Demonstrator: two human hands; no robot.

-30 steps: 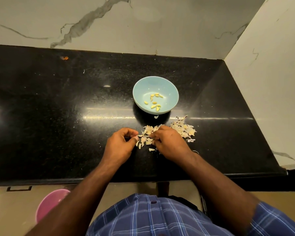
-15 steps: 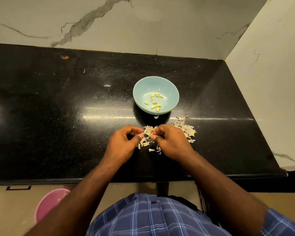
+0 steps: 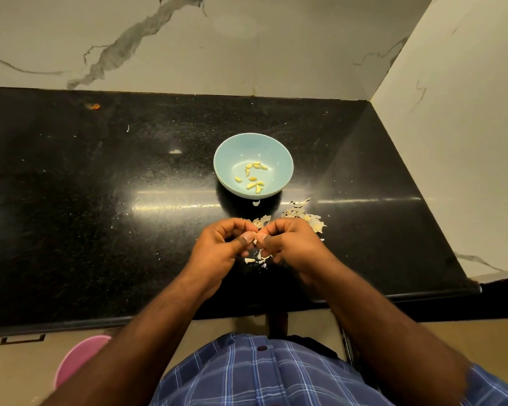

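Note:
A light blue bowl (image 3: 253,166) stands on the black counter (image 3: 100,200) and holds several peeled yellowish garlic cloves (image 3: 255,183). Just in front of it lies a heap of papery garlic skins (image 3: 304,215). My left hand (image 3: 222,247) and my right hand (image 3: 291,244) meet over the near edge of that heap, thumbs tip to tip, pinching one small pale garlic clove (image 3: 255,241) between them. The clove is mostly hidden by the fingers. A few loose pieces (image 3: 254,260) lie on the counter under the hands.
Marble walls close the counter at the back and at the right (image 3: 452,142). A pink tub (image 3: 77,358) sits on the floor at the lower left, below the counter's front edge. A small orange speck (image 3: 94,106) lies far left at the back.
Both hands have lifted slightly off the skin heap and come together, thumbs now touching around a small clove. Bowl and skins have not moved.

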